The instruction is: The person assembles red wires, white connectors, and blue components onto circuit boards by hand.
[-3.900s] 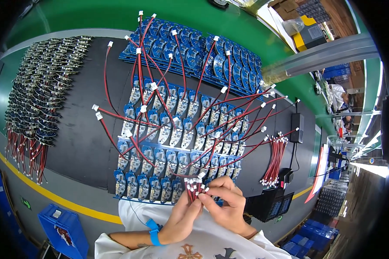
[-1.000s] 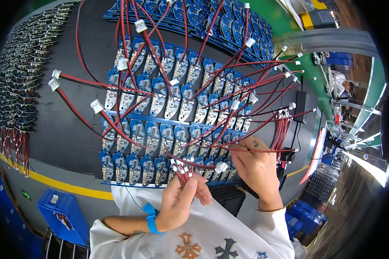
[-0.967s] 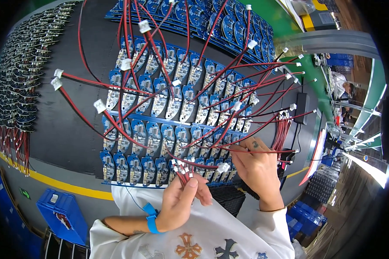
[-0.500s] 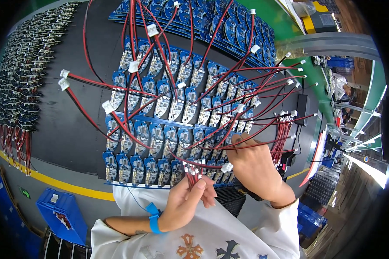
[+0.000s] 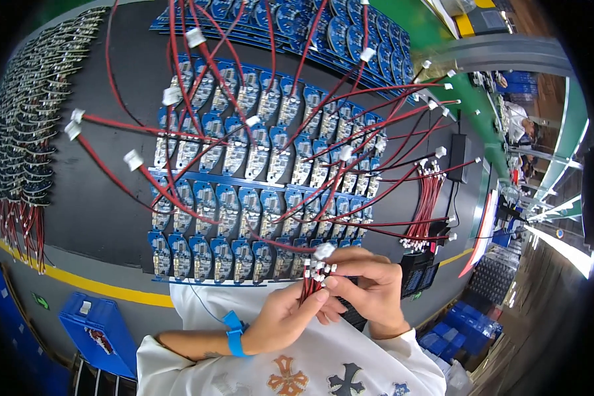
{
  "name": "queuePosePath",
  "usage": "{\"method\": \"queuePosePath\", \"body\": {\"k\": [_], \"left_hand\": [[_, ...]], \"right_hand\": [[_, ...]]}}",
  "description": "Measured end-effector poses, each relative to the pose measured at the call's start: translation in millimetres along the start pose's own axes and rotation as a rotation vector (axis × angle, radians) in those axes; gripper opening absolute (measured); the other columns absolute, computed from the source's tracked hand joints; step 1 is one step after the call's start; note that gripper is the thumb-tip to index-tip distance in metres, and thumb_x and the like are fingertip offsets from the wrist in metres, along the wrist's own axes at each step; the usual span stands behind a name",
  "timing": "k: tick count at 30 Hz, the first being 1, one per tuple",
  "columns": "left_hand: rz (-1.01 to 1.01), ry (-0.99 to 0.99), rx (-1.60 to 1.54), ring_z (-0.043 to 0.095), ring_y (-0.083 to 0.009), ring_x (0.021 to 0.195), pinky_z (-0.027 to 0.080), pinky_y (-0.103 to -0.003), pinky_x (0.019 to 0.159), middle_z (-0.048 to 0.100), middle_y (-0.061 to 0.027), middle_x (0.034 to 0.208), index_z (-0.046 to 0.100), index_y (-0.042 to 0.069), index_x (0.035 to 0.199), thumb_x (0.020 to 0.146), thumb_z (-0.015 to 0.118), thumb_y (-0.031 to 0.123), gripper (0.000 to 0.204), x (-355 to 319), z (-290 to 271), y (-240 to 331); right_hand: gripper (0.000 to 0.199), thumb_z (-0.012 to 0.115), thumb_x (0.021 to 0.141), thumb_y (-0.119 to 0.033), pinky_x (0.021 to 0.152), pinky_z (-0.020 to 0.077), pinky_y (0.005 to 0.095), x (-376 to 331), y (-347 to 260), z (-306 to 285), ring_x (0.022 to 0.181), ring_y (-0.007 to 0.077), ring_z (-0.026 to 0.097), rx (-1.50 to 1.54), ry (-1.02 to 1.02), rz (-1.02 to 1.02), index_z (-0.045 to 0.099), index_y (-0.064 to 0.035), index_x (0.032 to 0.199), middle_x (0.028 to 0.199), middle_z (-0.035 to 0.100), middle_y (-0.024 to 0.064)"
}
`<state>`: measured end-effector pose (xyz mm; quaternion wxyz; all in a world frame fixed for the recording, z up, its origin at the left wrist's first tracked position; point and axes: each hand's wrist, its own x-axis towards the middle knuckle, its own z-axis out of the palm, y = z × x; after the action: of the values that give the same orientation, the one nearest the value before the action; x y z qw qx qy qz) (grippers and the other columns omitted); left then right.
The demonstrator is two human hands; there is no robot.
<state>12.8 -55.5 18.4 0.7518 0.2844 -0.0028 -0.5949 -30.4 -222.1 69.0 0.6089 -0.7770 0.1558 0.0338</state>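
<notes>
Low in the middle of the head view, my left hand [image 5: 282, 322] is closed round a small bundle of red and black wires [image 5: 308, 289] with white plug ends sticking up. A blue strap [image 5: 233, 333] circles that wrist. From the right, my right hand [image 5: 378, 289] meets the bundle, thumb and forefinger pinched on one of its white-ended wires. Just beyond both hands lie panels of blue circuit boards [image 5: 268, 155] in rows. Red and black leads with white connectors [image 5: 133, 160] rise from many boards and arch over them. One lead's connector [image 5: 324, 251] hangs right above the bundle.
More blue panels [image 5: 297, 30] are stacked at the far side. Stacked boards with dangling wires [image 5: 26, 132] line the left. Another wire bundle [image 5: 426, 201] lies on the right, near a black box [image 5: 461, 158]. A blue bin [image 5: 99, 330] stands at lower left.
My right hand has moved from the boards down to the bundle in my left hand and now pinches a wire there. The view has shifted slightly.
</notes>
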Motion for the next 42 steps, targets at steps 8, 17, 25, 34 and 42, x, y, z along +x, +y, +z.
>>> {"method": "queuePosePath", "body": {"k": [8, 17, 25, 34, 42], "left_hand": [[0.177, 0.224, 0.029, 0.064, -0.0299, 0.101, 0.047, -0.038, 0.095, 0.065, -0.0222, 0.104, 0.048, -0.007, 0.109, 0.102, 0.035, 0.013, 0.025, -1.4, 2.2, 6.0], [0.245, 0.212, -0.038, 0.067, -0.0268, 0.076, 0.054, -0.035, 0.069, 0.065, -0.0196, 0.082, 0.046, -0.002, 0.107, 0.103, 0.033, 0.019, 0.026, -3.2, -2.3, 5.0], [0.087, 0.213, -0.085, 0.057, -0.0129, 0.061, 0.046, -0.025, 0.055, 0.06, -0.008, 0.073, 0.049, -0.004, 0.109, 0.102, 0.038, 0.019, 0.027, -5.5, -3.6, 7.1], [0.089, 0.212, -0.084, 0.056, -0.0108, 0.06, 0.044, -0.023, 0.052, 0.058, -0.0072, 0.072, 0.051, -0.003, 0.109, 0.102, 0.038, 0.019, 0.026, -4.2, -6.2, 6.7], [0.082, 0.202, -0.049, 0.056, -0.0108, 0.06, 0.044, -0.023, 0.052, 0.058, -0.0072, 0.072, 0.052, -0.002, 0.109, 0.102, 0.04, 0.02, 0.026, -2.4, -6.8, 8.0]], "right_hand": [[0.014, 0.061, 0.088, -0.004, 0.065, 0.0561, 0.044, -24.4, 6.1, -2.0, 0.07, 0.0298, 0.066, 0.456, 0.613, -0.128, 0.049, -0.0009, 0.094, 0.082, 0.065, 0.022], [0.008, 0.067, 0.079, 0.003, 0.05, 0.0512, 0.0314, -7.8, 3.9, -52.7, 0.057, 0.0181, 0.061, 0.001, 0.44, 0.028, 0.066, 0.0031, 0.087, 0.079, 0.063, 0.0129], [0.016, 0.071, 0.066, 0.001, 0.057, 0.0464, 0.0311, 27.9, 4.2, -46.4, 0.065, 0.0222, 0.06, -0.869, 0.165, -0.099, 0.069, -0.0023, 0.081, 0.075, 0.06, 0.0065], [0.016, 0.069, 0.067, -0.003, 0.057, 0.0471, 0.0369, 30.0, -5.0, -46.7, 0.069, 0.0266, 0.06, -1.027, 0.061, -0.083, 0.066, -0.0064, 0.082, 0.079, 0.058, 0.0072], [0.014, 0.068, 0.067, -0.004, 0.057, 0.0466, 0.0376, 33.9, -11.5, -47.6, 0.07, 0.0252, 0.06, -1.144, -0.02, -0.121, 0.063, -0.0068, 0.08, 0.08, 0.056, 0.0066]]}}
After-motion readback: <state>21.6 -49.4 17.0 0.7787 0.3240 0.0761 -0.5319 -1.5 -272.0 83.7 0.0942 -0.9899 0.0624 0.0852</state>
